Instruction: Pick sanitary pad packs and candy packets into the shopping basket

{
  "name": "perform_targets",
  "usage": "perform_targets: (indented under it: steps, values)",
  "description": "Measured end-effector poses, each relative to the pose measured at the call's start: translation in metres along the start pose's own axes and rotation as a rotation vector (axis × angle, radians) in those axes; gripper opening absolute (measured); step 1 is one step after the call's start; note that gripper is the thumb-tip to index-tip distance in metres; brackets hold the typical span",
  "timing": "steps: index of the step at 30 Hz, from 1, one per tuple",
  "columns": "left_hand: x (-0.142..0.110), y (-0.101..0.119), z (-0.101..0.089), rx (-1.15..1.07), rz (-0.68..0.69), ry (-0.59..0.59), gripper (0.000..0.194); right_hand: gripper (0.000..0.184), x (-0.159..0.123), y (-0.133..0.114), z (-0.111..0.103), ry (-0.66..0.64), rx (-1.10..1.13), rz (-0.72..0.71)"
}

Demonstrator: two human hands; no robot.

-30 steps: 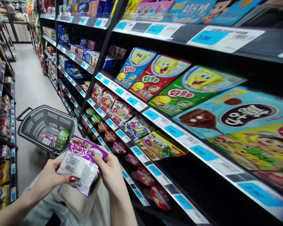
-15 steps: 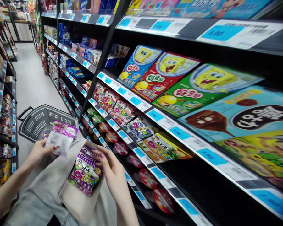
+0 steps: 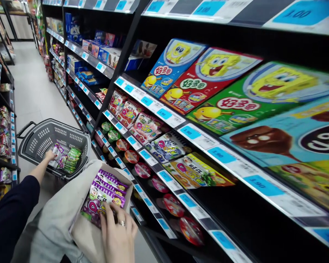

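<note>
My left hand reaches into the grey shopping basket on the floor, its fingers on a purple candy packet that lies beside green packets. An open cardboard box rests on my lap, filled with several more purple candy packets. My right hand lies on the near end of these, fingers curled over one; a ring shows on one finger.
Black store shelving runs along my right, stocked with candy bags, jelly cups and large cartoon boxes, with blue price tags on the edges. Another snack shelf stands at the left. The aisle floor stretches ahead.
My left hand carried one purple packet from my lap out to the basket. My right hand dropped onto the packets in the box. The view tilted down and closer to the shelves.
</note>
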State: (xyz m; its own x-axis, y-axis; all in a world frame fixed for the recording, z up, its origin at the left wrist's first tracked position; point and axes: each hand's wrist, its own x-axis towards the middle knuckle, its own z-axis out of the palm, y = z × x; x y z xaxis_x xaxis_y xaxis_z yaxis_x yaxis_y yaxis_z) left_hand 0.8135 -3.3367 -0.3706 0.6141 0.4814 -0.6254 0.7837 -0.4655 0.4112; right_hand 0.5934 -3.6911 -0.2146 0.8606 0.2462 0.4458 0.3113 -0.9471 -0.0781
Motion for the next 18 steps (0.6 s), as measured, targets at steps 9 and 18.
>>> perform_targets:
  steps: [9, 18]
  values:
    - [-0.033, -0.001, 0.008, 0.115, 0.278, 0.061, 0.035, 0.037, 0.012, 0.011, 0.003, -0.158, -0.094, 0.097]
    - [-0.184, 0.011, -0.027, -0.17, 0.774, -0.187, 0.03, 0.019, 0.032, 0.028, -0.033, -0.479, 0.511, 0.063]
